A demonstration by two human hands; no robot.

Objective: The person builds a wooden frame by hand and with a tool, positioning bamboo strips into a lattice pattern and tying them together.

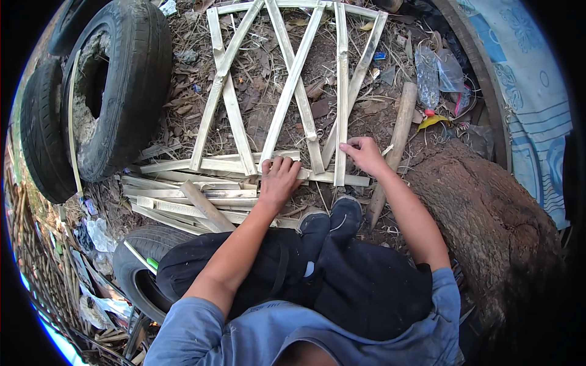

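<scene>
The person sits low, dark trousers folded and shoes (345, 216) together, close to the work. By the left knee lies a small tyre (130, 261), a bright green piece (152, 263) showing at its edge. A heap of split pale strips (162, 210) crowds the space ahead of that knee, a short round stick (207, 206) lying aslant over it, close to the left forearm.

The left hand (279, 180) rests with curled fingers over the lattice's bottom strip (351, 180); its underside is hidden, so I can't tell whether it truly grips. The right hand (366, 156) pinches an upright strip (342, 91) near its lower end. The lattice (295, 80) itself, crossed pale strips, lies before the person on leaf-littered ground.

Along its right side, a thick pole (400, 125) lies near, and a rough brown log (482, 207) hems in the right arm's side. To the left, a large tyre (143, 79) leans, packed with grey, lumpy stuff (85, 128), another tyre (39, 134) behind it. Further off on the right are a clear bottle (427, 76) with a red cap, a clear bag (452, 73) beside it, and blue patterned cloth (525, 91) beyond.
</scene>
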